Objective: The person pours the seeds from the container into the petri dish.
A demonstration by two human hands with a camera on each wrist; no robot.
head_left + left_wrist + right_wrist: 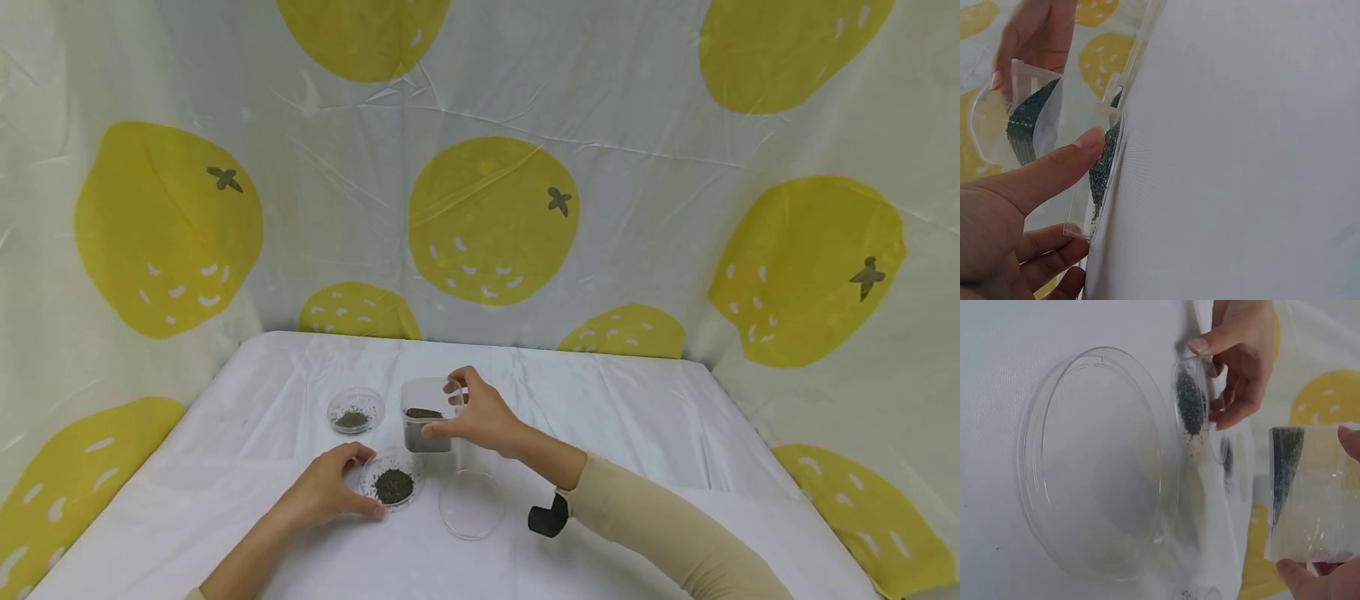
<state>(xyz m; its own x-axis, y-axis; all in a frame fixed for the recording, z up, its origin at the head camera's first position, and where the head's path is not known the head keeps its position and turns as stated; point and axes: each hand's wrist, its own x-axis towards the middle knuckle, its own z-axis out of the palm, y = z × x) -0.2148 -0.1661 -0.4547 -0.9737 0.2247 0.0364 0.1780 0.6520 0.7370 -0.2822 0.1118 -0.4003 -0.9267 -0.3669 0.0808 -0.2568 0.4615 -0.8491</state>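
In the head view my left hand [330, 485] holds the edge of a clear petri dish [418, 478] between thumb and fingers. A heap of dark green, dried flakes [393, 486] lies in that dish, which stands on the table. My right hand [486, 417] grips a clear plastic tub [423, 390] by its side, just behind and above the dish. Dark flakes fill the tub's lower part; the right wrist view shows them banked against one wall [1285, 465]. The left wrist view has the left thumb [1060, 172] over the dish's edge and fingers below.
A second petri dish [370, 402] with a smaller heap of flakes stands farther back on the left. Right of the held dish lies a bare clear round dish or lid [471, 505]. White cloth covers the table [600, 417]; a lemon-print curtain [637, 217] hangs behind.
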